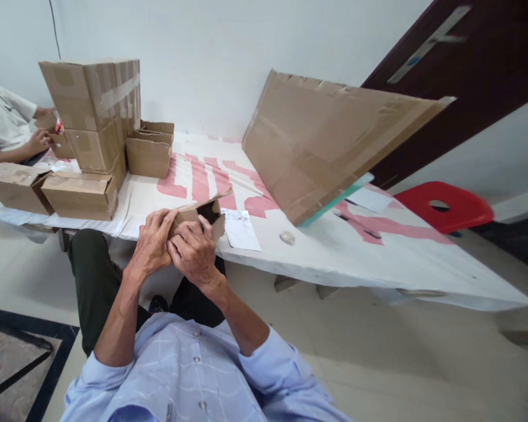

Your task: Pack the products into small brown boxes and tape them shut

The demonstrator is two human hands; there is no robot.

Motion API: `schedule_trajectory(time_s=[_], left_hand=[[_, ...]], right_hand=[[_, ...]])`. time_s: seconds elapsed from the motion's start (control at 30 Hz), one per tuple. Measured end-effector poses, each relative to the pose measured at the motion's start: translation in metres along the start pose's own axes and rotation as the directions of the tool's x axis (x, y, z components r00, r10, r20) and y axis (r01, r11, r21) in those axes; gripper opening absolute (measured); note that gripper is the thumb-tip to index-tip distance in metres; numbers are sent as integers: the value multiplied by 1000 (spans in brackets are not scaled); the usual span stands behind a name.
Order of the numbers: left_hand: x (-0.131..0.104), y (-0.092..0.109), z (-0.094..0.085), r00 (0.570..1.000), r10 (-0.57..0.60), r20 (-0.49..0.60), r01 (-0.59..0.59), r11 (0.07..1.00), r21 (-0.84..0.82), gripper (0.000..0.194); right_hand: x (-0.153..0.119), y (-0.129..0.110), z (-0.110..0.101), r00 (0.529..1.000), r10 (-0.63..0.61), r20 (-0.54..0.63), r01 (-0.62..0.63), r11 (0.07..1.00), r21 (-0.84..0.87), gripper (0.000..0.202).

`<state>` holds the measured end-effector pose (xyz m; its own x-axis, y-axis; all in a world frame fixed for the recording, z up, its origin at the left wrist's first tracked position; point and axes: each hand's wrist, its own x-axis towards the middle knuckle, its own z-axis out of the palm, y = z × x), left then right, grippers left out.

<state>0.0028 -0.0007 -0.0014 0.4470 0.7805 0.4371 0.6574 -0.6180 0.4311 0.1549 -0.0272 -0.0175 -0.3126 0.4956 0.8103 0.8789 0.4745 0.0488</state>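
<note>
A small brown cardboard box is held at the table's front edge, its right end open and a flap sticking up. My left hand grips the box's left end, fingers bent over the top. My right hand closes round its near side, fingertips by the open end. The inside looks dark, and its contents cannot be seen. Just right of the box, a white paper sheet with printed marks lies on the table.
Stacked cardboard boxes stand at the left, with more boxes in front. A large cardboard sheet leans at the right. The white-covered table bears red strips. A red stool is far right. Another person's hand works at the far left.
</note>
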Motion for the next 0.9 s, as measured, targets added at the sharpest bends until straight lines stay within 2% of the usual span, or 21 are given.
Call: schedule_trajectory(time_s=[0.6, 0.9], left_hand=[[-1, 1, -1, 1000, 6, 6, -6, 1000, 7, 88], [0, 0, -1, 1000, 14, 6, -14, 1000, 2, 90]], right_hand=[[-2, -2, 2, 999, 33, 24, -33, 999, 20, 27], [-3, -2, 1, 1000, 13, -9, -13, 1000, 13, 27]])
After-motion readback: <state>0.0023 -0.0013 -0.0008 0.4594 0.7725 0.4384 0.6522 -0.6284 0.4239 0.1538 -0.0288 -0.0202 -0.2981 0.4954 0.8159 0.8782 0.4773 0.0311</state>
